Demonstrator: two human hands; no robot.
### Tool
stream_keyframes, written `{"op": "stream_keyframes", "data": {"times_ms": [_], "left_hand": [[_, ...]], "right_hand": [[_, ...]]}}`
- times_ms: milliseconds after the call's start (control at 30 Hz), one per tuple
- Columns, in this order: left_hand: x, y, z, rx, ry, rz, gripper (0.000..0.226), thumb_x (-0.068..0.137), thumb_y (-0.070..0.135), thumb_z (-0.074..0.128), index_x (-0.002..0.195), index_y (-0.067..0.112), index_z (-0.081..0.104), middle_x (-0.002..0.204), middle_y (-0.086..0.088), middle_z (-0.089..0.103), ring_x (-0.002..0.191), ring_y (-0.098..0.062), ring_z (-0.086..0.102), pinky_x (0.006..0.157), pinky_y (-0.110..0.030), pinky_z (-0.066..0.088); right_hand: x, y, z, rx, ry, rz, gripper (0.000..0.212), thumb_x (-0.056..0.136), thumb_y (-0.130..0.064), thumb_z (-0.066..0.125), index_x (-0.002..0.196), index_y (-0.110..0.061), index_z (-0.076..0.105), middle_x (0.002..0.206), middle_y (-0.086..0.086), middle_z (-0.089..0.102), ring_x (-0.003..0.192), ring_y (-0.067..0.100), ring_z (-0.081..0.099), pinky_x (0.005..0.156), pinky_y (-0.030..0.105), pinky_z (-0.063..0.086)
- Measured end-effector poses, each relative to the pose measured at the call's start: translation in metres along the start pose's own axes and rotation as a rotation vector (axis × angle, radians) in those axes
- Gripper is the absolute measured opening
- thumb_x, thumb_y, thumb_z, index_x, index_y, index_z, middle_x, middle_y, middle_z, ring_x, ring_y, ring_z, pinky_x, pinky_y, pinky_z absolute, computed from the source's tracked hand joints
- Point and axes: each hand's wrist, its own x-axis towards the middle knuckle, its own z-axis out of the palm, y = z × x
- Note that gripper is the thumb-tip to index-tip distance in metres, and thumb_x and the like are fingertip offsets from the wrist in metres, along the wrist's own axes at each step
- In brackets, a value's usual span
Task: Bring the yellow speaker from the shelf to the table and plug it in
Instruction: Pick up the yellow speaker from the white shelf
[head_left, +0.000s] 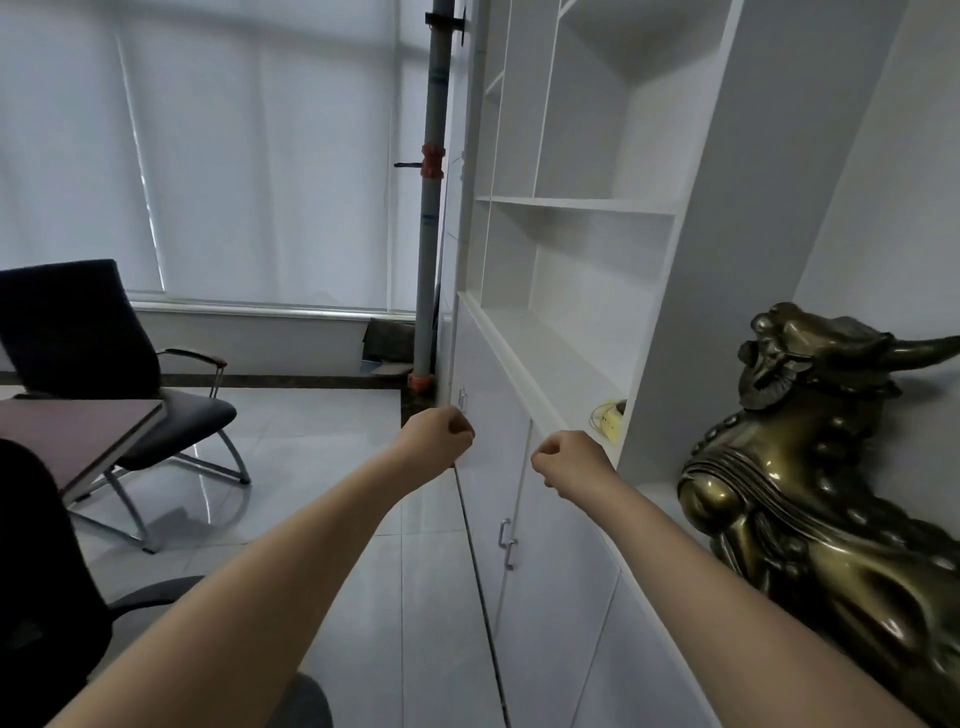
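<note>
No text can be read; the blue band on the pipe (429, 218) beside the shelf (582, 205) is too blurred.

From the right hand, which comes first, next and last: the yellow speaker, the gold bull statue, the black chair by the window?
1. yellow speaker: on the shelf ledge, just past the right hand.
2. gold bull statue: on the counter, farther right.
3. black chair: far left, beside the table.

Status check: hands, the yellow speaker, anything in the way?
Left hand and right hand both fisted, holding nothing. Yellow speaker on the shelf, half hidden by a divider, untouched. Bronze bull statue stands right of it.
</note>
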Motion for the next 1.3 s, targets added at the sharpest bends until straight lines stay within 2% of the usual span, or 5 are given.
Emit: {"op": "stream_keyframes", "data": {"times_ms": [500, 600, 767, 1133, 1300], "left_hand": [[0.203, -0.031, 0.005, -0.008, -0.01, 0.016, 0.024, 0.093, 0.016, 0.054, 0.111, 0.005, 0.064, 0.111, -0.013, 0.066, 0.09, -0.017, 0.055, 0.082, -0.028, 0.047], [0.248, -0.036, 0.0, -0.027, -0.023, 0.04, 0.023, 0.092, 0.016, 0.056, 0.109, 0.004, 0.065, 0.105, -0.006, 0.063, 0.089, -0.017, 0.056, 0.086, -0.031, 0.049], [0.307, -0.042, 0.005, -0.039, -0.083, 0.057, 0.022, 0.093, 0.016, 0.055, 0.109, 0.003, 0.064, 0.077, 0.007, 0.053, 0.071, -0.006, 0.051, 0.077, -0.026, 0.043], [0.428, -0.017, 0.058, -0.11, -0.21, 0.171, 0.013, 0.092, 0.015, 0.053, 0.097, 0.011, 0.064, 0.103, -0.008, 0.07, 0.091, -0.018, 0.063, 0.079, -0.029, 0.048], [0.486, 0.003, 0.088, -0.219, -0.251, 0.193, 0.018, 0.091, 0.011, 0.052, 0.077, 0.02, 0.059, 0.093, -0.004, 0.067, 0.087, -0.018, 0.061, 0.07, -0.027, 0.046]], "right_hand": [[0.199, -0.008, 0.022, 0.063, 0.017, 0.041, 0.028, 0.079, -0.005, 0.048, 0.092, 0.018, 0.059, 0.076, 0.01, 0.044, 0.072, 0.02, 0.04, 0.065, 0.03, 0.031], [0.236, -0.012, 0.024, 0.074, -0.025, 0.049, 0.011, 0.082, -0.007, 0.05, 0.081, -0.001, 0.059, 0.083, 0.01, 0.047, 0.075, 0.02, 0.045, 0.066, 0.03, 0.035], [0.278, -0.015, 0.018, 0.118, -0.077, 0.119, 0.007, 0.087, -0.011, 0.052, 0.091, -0.009, 0.057, 0.094, 0.01, 0.058, 0.082, 0.022, 0.057, 0.06, 0.026, 0.042], [0.373, 0.016, -0.008, 0.172, 0.089, 0.229, 0.035, 0.085, -0.015, 0.052, 0.111, 0.008, 0.059, 0.092, 0.011, 0.055, 0.08, 0.022, 0.053, 0.069, 0.032, 0.038], [0.418, 0.041, -0.026, 0.193, 0.209, 0.268, 0.01, 0.081, -0.008, 0.05, 0.081, -0.002, 0.058, 0.085, 0.01, 0.044, 0.076, 0.02, 0.043, 0.067, 0.032, 0.029]]}}
